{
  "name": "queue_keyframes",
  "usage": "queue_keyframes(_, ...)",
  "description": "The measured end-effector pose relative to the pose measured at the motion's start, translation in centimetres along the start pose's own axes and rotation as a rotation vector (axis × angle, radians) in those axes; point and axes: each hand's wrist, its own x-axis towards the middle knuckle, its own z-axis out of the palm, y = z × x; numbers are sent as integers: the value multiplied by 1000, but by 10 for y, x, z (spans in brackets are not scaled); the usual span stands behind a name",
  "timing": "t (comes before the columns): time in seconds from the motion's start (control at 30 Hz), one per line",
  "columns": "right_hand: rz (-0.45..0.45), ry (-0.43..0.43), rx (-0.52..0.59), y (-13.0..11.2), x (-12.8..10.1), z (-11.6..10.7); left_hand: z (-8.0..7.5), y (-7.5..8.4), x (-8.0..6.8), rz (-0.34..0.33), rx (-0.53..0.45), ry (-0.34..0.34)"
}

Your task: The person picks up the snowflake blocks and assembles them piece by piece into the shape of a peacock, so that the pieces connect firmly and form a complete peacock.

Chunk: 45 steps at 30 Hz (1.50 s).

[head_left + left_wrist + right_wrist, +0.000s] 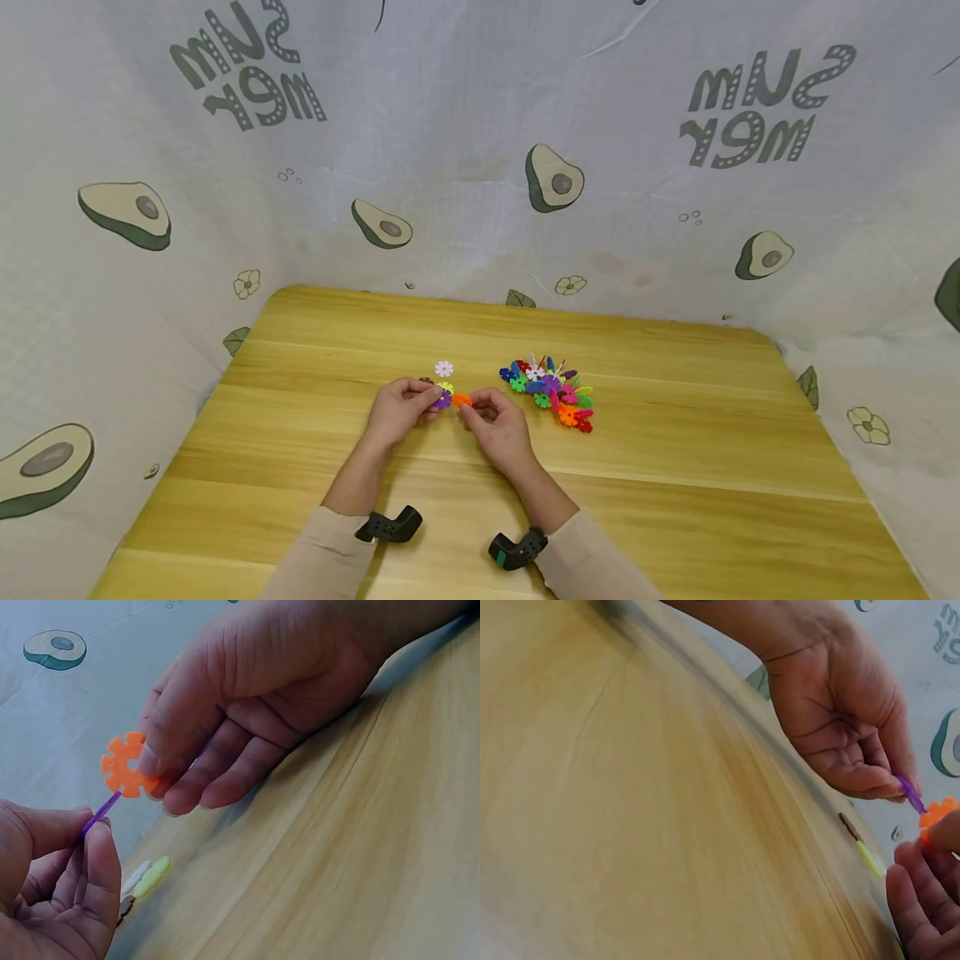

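My left hand pinches a purple notched disc between thumb and fingers. In my right hand, thumb and fingertips grip an orange notched disc with a round hole in its middle. The two flower-shaped plastic discs meet at their rims, the purple one edge-on at a slot of the orange one in the left wrist view. Both hands are held a little above the wooden table. The right wrist view has the orange disc partly hidden behind the right thumb.
Loose on the table just beyond the left hand lie a white disc, a yellow disc and a brown disc. A joined cluster of multicoloured discs stands right of the right hand. A printed curtain surrounds the table's back and sides.
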Motion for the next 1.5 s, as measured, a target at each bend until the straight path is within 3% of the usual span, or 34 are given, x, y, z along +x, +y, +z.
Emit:
queue_keyframes(0.17, -66, -19, -38, 2, 1, 0, 2, 0, 1, -47, -95, 10)
queue_keyframes(0.3, -109, -22, -87, 3, 1, 0, 4, 0, 1, -51, -106, 4)
queue_keyframes(0.53, -107, 23, -185, 0, 2, 2, 11, -5, -1, 29, -89, 37)
queue_keyframes(0.63, -130, 40, -246, 1, 6, 6, 12, -6, 1, 75, -109, 97)
queue_keyframes(0.7, -182, 9, -373, 3, 8, 9, 12, -7, 2, 120, -138, 170)
queue_keyframes(0.8, -307, -113, -663, 6, 10, 12, 9, -9, 4, 173, -196, 256)
queue_keyframes(0.87, -412, -171, -824, 6, 10, 13, 8, -10, 5, 186, -249, 251)
queue_keyframes(0.93, -477, -175, -889, 7, 10, 13, 8, -12, 5, 179, -292, 211)
queue_keyframes(1.07, -476, -66, -845, 6, 11, 14, 10, -13, 6, 165, -337, 135)
queue_keyframes(1.17, -384, -7, -846, 5, 11, 15, 10, -14, 5, 154, -340, 109)
queue_keyframes(1.3, -248, -12, -876, -1, 10, 15, 9, -14, 5, 136, -344, 90)
queue_keyframes(1.4, -185, 2, -761, 0, 12, 12, 10, -13, 6, 132, -344, 94)
queue_keyframes(1.5, -146, 71, -516, 4, 15, 9, 11, -14, 6, 131, -322, 91)
